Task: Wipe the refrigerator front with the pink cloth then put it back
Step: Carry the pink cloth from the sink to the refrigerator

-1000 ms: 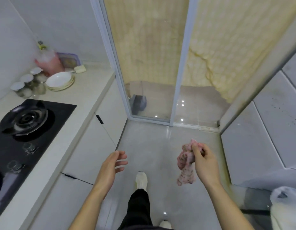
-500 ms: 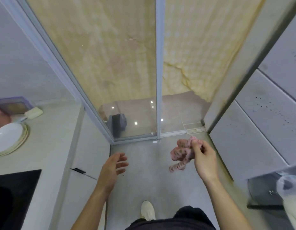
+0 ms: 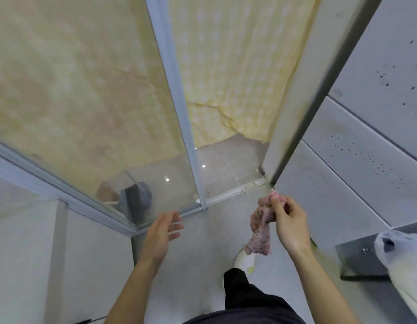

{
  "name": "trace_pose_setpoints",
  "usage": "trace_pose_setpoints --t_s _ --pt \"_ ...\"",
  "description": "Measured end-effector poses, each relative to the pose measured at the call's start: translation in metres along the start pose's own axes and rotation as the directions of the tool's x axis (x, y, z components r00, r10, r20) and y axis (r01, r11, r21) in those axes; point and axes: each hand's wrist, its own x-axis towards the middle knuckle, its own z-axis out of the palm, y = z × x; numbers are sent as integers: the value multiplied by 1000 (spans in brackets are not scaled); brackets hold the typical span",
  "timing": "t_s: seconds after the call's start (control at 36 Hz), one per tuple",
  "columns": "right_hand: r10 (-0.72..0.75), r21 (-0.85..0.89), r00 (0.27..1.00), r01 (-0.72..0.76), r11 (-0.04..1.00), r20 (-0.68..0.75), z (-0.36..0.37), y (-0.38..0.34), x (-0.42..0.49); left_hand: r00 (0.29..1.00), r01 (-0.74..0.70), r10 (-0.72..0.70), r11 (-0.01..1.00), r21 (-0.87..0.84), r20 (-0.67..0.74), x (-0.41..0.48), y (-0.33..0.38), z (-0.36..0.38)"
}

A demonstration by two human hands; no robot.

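My right hand point(image 3: 288, 224) pinches the pink cloth point(image 3: 261, 232) by its top, and the cloth hangs crumpled below my fingers over the floor. My left hand point(image 3: 160, 232) floats to the left of it with fingers apart and nothing in it. The refrigerator front point(image 3: 357, 160) is the grey panelled surface on the right, flecked with small dark spots. The cloth hangs just left of its lower panel, apart from it.
A sliding glass door point(image 3: 174, 94) with a pale frame and yellowed film stands ahead. White cabinet fronts point(image 3: 62, 253) line the left. A white plastic bag point(image 3: 403, 265) hangs at the lower right by a grey metal shelf point(image 3: 357, 258). My leg and shoe point(image 3: 246, 260) are below.
My view has swung right and up, away from the counter and hob and toward the door and refrigerator. Both hands stayed in front of me, and the cloth hangs straighter.
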Motion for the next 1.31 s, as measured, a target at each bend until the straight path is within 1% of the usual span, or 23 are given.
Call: trace_pose_setpoints --t_s 0.19,0.33,0.44,0.64,0.75,0.94,1.08,1.14,1.25,1.31 --pt "-2 21 999 3 1000 -35 -6 -20 85 997 -38 34 998 57 68 69 57 56" --pt "1 17 997 0 1000 -79 -21 -35 128 985 -92 77 991 97 154 104 95 100" --pt "10 37 990 -5 999 -138 -36 -39 155 971 -102 78 990 100 224 124 123 141" --pt "44 147 971 -9 989 -236 -60 -49 174 916 -149 71 974 171 396 157 156 204" --pt "65 125 947 -26 992 -314 -73 -55 178 864 -194 61 957 218 500 180 173 241" --pt "121 110 882 -79 991 -455 -93 -62 193 744 -279 68 935 217 665 209 210 307" --pt "149 155 844 -80 985 -514 -102 -81 197 637 -311 56 931 190 768 218 228 345" --pt "159 176 835 -77 981 -526 -103 -91 198 562 -373 55 907 193 825 222 232 357" --pt "171 239 831 -47 970 -530 -105 -110 198 389 -464 24 869 174 921 220 241 380" --pt "164 265 839 -24 964 -518 -104 -118 198 283 -516 10 845 143 959 217 246 390"
